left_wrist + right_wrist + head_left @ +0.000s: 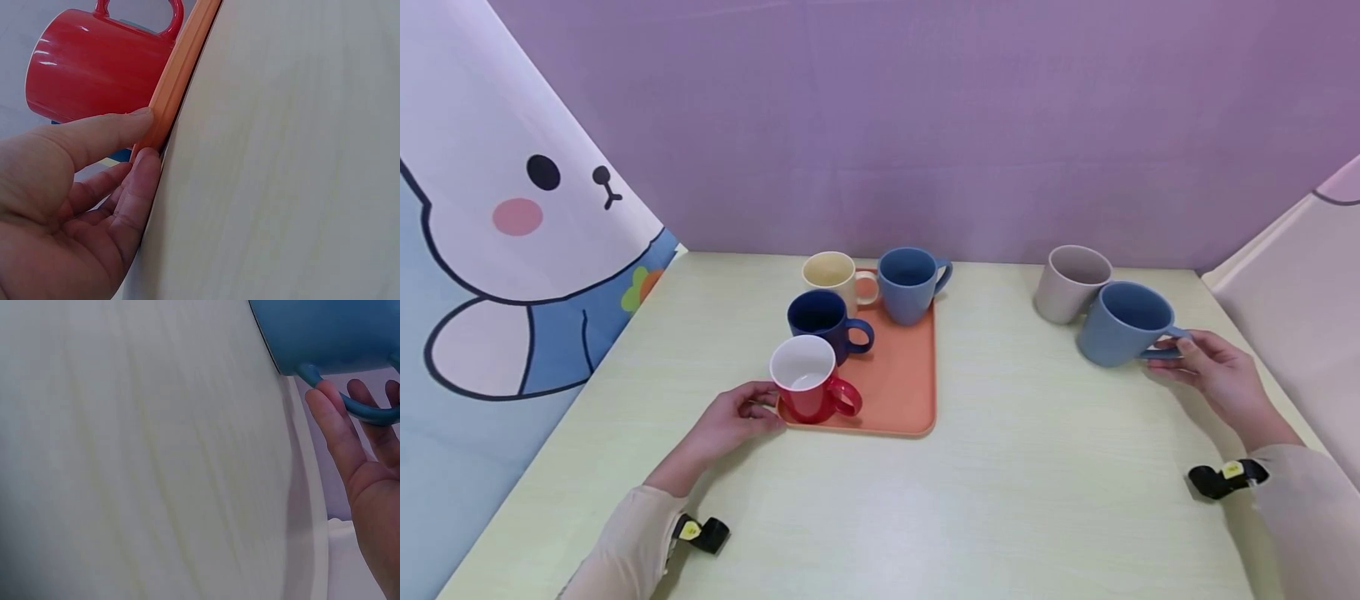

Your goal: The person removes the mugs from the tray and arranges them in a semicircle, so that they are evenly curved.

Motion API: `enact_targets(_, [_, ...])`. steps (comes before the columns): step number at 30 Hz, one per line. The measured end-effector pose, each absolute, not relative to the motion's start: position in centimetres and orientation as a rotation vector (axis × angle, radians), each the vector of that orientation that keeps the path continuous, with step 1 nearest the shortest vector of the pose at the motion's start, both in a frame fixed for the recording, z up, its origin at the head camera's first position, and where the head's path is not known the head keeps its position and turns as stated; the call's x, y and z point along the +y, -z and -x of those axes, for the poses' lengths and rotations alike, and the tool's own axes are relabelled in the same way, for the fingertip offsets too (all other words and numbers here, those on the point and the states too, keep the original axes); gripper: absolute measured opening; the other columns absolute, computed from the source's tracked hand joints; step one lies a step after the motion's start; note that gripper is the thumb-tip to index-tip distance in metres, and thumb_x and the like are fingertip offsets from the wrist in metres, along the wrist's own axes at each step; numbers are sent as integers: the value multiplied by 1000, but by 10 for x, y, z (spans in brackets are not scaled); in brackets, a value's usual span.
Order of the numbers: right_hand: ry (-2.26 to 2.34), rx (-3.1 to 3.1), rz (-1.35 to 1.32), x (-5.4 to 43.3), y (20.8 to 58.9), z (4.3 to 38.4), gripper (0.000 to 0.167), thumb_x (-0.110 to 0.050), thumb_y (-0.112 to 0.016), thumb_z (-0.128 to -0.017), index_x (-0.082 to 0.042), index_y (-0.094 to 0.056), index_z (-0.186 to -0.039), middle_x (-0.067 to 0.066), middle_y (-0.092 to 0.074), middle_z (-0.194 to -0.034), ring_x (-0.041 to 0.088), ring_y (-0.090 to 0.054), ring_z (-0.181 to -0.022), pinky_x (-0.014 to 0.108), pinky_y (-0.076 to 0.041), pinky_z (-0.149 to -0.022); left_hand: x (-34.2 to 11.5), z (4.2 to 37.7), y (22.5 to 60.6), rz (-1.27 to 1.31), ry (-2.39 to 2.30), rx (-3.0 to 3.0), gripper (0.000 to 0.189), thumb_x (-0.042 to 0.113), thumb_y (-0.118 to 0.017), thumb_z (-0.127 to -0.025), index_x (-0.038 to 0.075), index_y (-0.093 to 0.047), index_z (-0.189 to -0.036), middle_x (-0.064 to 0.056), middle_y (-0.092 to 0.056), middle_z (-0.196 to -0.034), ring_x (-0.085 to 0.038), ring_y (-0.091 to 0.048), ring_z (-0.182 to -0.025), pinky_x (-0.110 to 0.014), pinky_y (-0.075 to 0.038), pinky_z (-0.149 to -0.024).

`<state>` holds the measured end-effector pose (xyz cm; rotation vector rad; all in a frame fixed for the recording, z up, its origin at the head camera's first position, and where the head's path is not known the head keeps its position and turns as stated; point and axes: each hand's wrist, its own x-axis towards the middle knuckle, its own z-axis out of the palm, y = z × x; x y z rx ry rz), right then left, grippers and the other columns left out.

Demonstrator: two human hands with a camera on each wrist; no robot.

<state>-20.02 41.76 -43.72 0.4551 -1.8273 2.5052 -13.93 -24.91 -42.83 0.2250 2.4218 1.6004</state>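
At the near left corner of the orange tray (pixel 895 392), my left hand (pixel 737 421) pinches the rim, thumb on the edge and a finger against the outside in the left wrist view. Beside it on the tray stands a red mug (pixel 808 400) with a white inside. Behind are a navy mug (pixel 820 325), a cream mug (pixel 831 275) and a blue mug (pixel 906 287). On the right, my right hand (pixel 1221 375) holds the handle of a larger blue mug (pixel 1116 333), which is upright. Some right fingers are cut off in the right wrist view.
A greyish mug (pixel 1063 292) stands on the table (pixel 1000 500) just behind the larger blue mug; the two overlap in the head view. A purple cloth (pixel 925 125) hangs along the back edge. Printed cloth (pixel 512 275) borders the left side.
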Motion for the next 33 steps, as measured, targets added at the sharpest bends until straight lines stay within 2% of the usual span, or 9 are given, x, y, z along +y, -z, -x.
enact_targets(8, [-2640,-1756,-501,418,437,202,31,6,-35,-104,6,-62,-118,15,-71,-112,29,-73,-90,34,-56,-80,-251,139,430,-223,-1608,2422,51,-1,-71,-89,-16,-49,-132,-25,-61,-116,-29,-65,-96,-21,-54,-80])
enact_targets(13, [-2645,-1778,-406,415,436,200,29,3,-37,-105,4,-63,-117,13,-71,-112,28,-73,-90,33,-57,-80,-251,139,430,-229,-1601,2430,51,-2,-71,-88,-15,-49,-132,-25,-61,-116,-30,-65,-96,-21,-54,-80])
enact_targets(33, [-2792,-1616,-334,411,429,194,31,3,-37,-105,3,-67,-114,14,-72,-111,32,-73,-90,39,-57,-79,-250,141,430,-210,-1590,2425,51,0,-71,-89,-14,-48,-133,-24,-61,-117,-29,-65,-96,-20,-53,-80])
